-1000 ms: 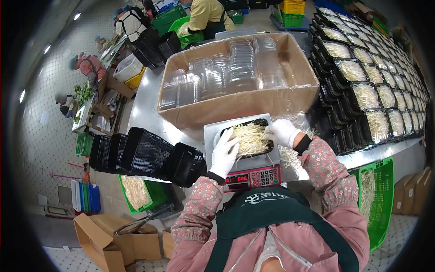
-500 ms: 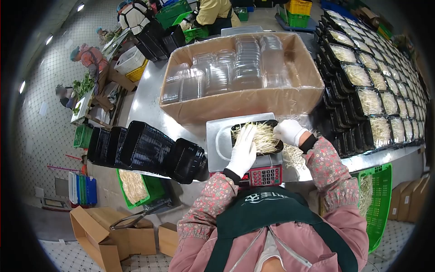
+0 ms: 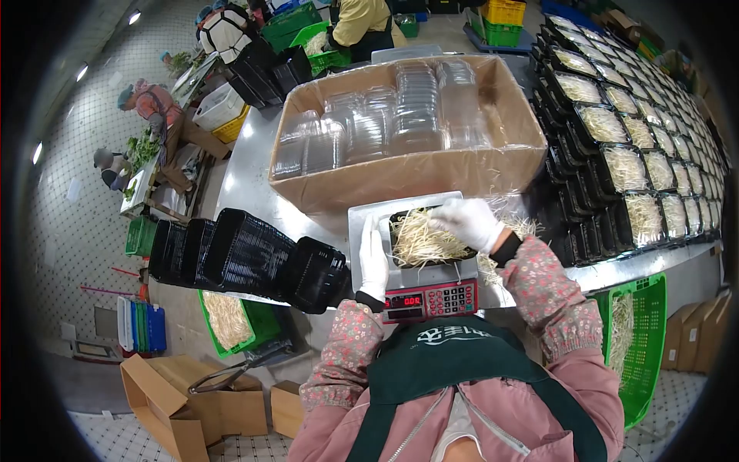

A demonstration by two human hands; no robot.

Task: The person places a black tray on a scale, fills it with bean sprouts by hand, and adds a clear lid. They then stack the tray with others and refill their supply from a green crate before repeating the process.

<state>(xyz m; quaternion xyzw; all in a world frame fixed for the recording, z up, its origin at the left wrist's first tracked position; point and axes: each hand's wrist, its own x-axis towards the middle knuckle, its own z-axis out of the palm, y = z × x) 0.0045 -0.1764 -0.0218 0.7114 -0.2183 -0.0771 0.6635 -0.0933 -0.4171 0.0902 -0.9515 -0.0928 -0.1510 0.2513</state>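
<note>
A black tray (image 3: 396, 217) heaped with bean sprouts (image 3: 422, 240) sits on the metal pan of a red scale (image 3: 439, 300), whose display is lit. My left hand (image 3: 374, 260), in a white glove, stands edge-on at the tray's left side, fingers stretched out and apart from the sprouts. Over the tray's right part, my gloved right hand (image 3: 473, 223) has its fingers bunched on the sprouts; the fingertips are partly hidden. Loose sprouts (image 3: 489, 269) lie on the table to the right of the scale.
Behind the scale stands a cardboard box (image 3: 408, 179) of clear plastic lids (image 3: 419, 108). Nested black trays (image 3: 246, 250) lie at left, and stacked filled trays (image 3: 627, 169) rise at right. Green crates (image 3: 639, 346) hold more sprouts below the table edge. Other people work farther back.
My left hand has lifted off the sprouts and moved left to the tray's side. My right hand has shifted left, from the tray's right edge onto the sprouts.
</note>
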